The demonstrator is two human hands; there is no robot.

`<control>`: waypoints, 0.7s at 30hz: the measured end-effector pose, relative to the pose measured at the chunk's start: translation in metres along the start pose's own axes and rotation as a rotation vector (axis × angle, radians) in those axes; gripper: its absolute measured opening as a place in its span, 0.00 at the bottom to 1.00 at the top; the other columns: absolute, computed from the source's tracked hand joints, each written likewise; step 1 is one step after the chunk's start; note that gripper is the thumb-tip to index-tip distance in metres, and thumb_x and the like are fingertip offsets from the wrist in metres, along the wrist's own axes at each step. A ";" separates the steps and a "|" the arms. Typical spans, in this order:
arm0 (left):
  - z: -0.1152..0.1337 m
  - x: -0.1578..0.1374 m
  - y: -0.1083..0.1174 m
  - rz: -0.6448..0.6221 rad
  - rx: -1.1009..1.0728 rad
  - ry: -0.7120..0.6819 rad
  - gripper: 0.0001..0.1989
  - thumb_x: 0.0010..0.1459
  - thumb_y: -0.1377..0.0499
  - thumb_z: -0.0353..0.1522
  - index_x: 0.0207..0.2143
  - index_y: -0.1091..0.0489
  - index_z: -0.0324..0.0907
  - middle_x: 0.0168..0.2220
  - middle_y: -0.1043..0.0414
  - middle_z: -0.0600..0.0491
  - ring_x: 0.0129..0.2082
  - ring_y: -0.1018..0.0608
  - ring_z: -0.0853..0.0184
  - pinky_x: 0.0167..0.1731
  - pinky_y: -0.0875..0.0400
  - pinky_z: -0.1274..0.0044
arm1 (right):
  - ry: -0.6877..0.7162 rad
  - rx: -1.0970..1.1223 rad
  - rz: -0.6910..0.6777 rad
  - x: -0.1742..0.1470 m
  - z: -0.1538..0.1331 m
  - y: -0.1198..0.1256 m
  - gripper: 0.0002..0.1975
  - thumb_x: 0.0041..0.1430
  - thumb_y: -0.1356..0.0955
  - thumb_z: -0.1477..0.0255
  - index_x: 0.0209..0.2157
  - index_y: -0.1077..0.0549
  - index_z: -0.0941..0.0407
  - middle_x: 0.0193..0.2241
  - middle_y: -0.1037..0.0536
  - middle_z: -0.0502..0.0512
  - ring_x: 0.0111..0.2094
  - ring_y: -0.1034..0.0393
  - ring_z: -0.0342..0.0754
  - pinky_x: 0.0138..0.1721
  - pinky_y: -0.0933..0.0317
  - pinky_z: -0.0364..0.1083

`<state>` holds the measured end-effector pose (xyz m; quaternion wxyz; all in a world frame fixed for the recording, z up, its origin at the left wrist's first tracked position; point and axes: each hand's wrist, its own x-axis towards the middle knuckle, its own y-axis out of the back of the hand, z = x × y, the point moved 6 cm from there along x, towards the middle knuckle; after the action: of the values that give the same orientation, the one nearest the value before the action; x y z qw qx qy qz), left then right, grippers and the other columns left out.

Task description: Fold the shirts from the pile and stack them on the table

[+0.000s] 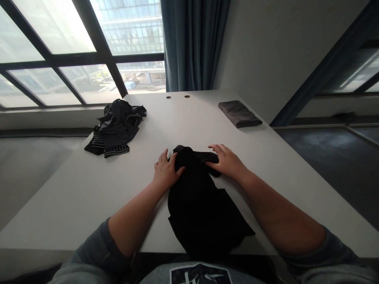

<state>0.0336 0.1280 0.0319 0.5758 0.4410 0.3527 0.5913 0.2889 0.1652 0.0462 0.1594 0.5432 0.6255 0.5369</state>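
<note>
A black garment (204,209) lies bunched on the white table (112,213) in front of me, its lower end reaching the near edge. At its far left side, my left hand (166,169) has the thumb on top of the cloth and the fingers curled at the edge, holding it. My right hand (229,161) grips a folded flap at the far right of the garment, between the thumb and the fingers. What kind of garment it is cannot be made out in the dark cloth.
A heap of dark clothes with white stripes (118,126) lies at the table's left edge. A folded dark grey cloth (239,113) rests near the right edge. Two round cable holes (187,96) sit at the far end, before a blue curtain (192,47) and windows.
</note>
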 end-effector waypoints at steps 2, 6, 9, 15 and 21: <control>-0.004 0.003 -0.001 -0.067 -0.069 0.066 0.39 0.66 0.41 0.51 0.72 0.46 0.44 0.72 0.44 0.32 0.71 0.38 0.40 0.63 0.39 0.49 | -0.079 -0.004 -0.084 -0.001 0.013 -0.015 0.27 0.55 0.22 0.59 0.54 0.24 0.51 0.43 0.21 0.59 0.40 0.25 0.57 0.43 0.31 0.52; 0.017 -0.001 -0.015 -0.209 -0.252 -0.148 0.48 0.62 0.38 0.51 0.76 0.54 0.44 0.69 0.38 0.35 0.70 0.35 0.44 0.66 0.42 0.51 | -0.143 0.090 -0.176 0.000 0.005 -0.042 0.11 0.59 0.25 0.62 0.39 0.20 0.53 0.38 0.22 0.57 0.37 0.25 0.54 0.41 0.32 0.50; 0.031 -0.007 -0.025 -0.179 -0.410 -0.227 0.58 0.53 0.29 0.46 0.76 0.56 0.44 0.72 0.43 0.34 0.71 0.39 0.41 0.68 0.43 0.51 | -0.172 0.376 -0.146 0.004 -0.020 -0.043 0.06 0.64 0.31 0.67 0.36 0.22 0.54 0.37 0.21 0.55 0.42 0.25 0.53 0.47 0.32 0.51; 0.017 0.006 0.014 -0.056 -0.905 -0.235 0.37 0.57 0.32 0.35 0.67 0.40 0.46 0.60 0.27 0.45 0.59 0.23 0.54 0.62 0.31 0.61 | -0.081 1.085 -0.063 0.000 -0.053 -0.015 0.20 0.65 0.29 0.62 0.58 0.27 0.48 0.58 0.23 0.56 0.58 0.28 0.56 0.59 0.33 0.57; -0.048 0.073 0.153 0.089 -0.761 -0.240 0.37 0.53 0.30 0.39 0.64 0.34 0.41 0.52 0.23 0.47 0.50 0.20 0.56 0.55 0.25 0.62 | -0.180 0.918 -0.013 -0.005 -0.017 -0.036 0.14 0.63 0.29 0.63 0.50 0.22 0.50 0.53 0.23 0.57 0.57 0.28 0.56 0.59 0.31 0.58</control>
<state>-0.0641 0.1912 0.1643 0.7090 0.2772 0.0194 0.6481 0.2588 0.1587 0.0207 -0.0405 0.5982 0.7853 0.1545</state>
